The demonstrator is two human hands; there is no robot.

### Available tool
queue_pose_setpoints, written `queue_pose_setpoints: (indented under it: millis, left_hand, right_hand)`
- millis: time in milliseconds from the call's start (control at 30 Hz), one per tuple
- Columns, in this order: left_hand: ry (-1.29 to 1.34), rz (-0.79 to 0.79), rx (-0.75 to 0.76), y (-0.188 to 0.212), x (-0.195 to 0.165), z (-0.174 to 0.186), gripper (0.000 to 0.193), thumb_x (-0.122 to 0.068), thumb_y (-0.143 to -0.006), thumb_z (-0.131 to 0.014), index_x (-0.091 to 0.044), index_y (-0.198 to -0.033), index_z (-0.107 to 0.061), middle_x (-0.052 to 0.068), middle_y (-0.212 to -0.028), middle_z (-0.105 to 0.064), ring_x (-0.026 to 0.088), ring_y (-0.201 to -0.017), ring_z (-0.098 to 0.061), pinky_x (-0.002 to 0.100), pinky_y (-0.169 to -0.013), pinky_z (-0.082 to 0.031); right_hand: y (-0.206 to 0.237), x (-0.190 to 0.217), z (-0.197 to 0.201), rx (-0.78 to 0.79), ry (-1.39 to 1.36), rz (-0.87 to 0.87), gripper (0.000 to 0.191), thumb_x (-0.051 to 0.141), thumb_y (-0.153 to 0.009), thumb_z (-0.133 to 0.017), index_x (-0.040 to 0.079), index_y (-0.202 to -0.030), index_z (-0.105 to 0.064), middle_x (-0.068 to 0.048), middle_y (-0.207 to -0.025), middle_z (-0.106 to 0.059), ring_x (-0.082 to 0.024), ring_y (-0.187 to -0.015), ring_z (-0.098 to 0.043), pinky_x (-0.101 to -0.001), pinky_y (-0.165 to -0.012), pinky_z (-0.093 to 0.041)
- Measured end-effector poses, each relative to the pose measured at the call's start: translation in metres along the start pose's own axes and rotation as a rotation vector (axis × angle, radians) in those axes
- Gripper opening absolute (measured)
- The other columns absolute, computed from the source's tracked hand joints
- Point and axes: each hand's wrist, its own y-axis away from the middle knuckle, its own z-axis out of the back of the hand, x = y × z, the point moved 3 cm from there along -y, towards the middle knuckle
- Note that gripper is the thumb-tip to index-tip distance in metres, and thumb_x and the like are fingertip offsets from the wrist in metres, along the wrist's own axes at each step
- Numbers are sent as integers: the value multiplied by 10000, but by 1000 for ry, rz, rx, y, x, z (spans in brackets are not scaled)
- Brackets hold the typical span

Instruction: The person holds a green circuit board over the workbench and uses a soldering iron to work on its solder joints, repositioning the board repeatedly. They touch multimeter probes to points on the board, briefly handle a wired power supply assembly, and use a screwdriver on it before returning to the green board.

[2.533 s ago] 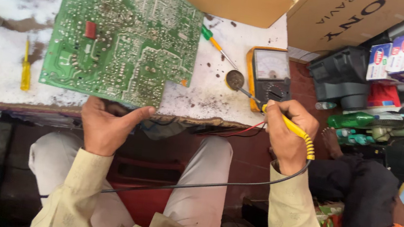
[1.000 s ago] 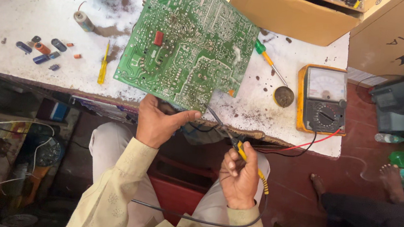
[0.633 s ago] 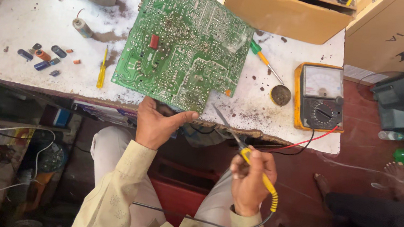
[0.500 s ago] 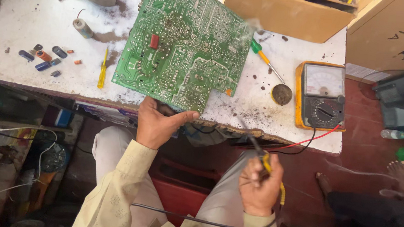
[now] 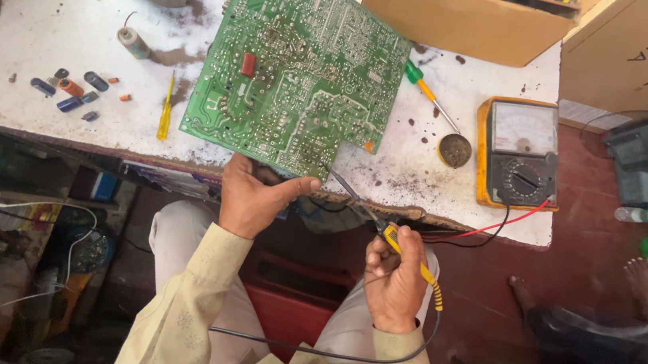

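Note:
A large green circuit board point(image 5: 301, 67) lies solder side up on the white, dirty workbench point(image 5: 43, 108). My left hand point(image 5: 255, 196) grips the board's near edge, thumb on top. My right hand point(image 5: 396, 278) holds a yellow-handled soldering iron point(image 5: 383, 227) in front of the bench; its dark tip points up and left and nearly reaches the board's near right corner. The iron's black cord loops below my arms.
A yellow-cased analog multimeter point(image 5: 518, 153) sits on the bench at right with red and black leads. A small round tin point(image 5: 455, 149), green-handled screwdriver point(image 5: 428, 95), yellow screwdriver point(image 5: 166, 106), loose capacitors point(image 5: 70, 89) and cardboard boxes point(image 5: 460, 16) surround the board. Another person's bare feet point(image 5: 644, 285) show at right.
My right hand came away from the multimeter side, dropped toward my lap, then rose again, bringing the soldering iron tip up to the board's near corner. My left hand kept its hold.

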Motion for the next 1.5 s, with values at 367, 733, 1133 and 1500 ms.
queue_pose_setpoints:
  millis: [367,733,1133,1500]
  left_hand:
    - [-57,2,-18,-4,1,4,488,-126,-659,-971,2,-1003,-648,22,-741,-725,42,-527,-590,196,-450,-472]
    - [-9,0,-8,2,-4,2,475,-99,-662,-955,12,-1014,-657,37,-803,-761,50,-578,-643,200,-487,-510]
    - [3,-2,3,3,-1,3,494,-108,-670,-955,20,-1027,-639,59,-816,-762,71,-600,-677,213,-516,-546]
    - [-41,38,-19,-3,-1,0,498,-99,-661,-966,36,-1009,-636,65,-796,-753,78,-578,-650,223,-499,-530]
  right_hand:
    - [0,-8,-3,-42,-35,-82,206,275,-951,-683,77,-953,-628,-81,-737,-599,-141,-590,-532,-200,-452,-359]
    - [18,-10,-14,18,81,74,183,229,-989,-630,71,-912,-581,-96,-721,-615,-165,-562,-564,-231,-449,-395]
    - [-1,23,50,-17,-199,36,185,252,-1030,-650,95,-944,-604,-37,-730,-607,-104,-578,-525,-196,-472,-378]
    - [-9,4,8,47,34,52,195,232,-1000,-656,44,-972,-616,-108,-727,-630,-186,-580,-544,-244,-494,-407]
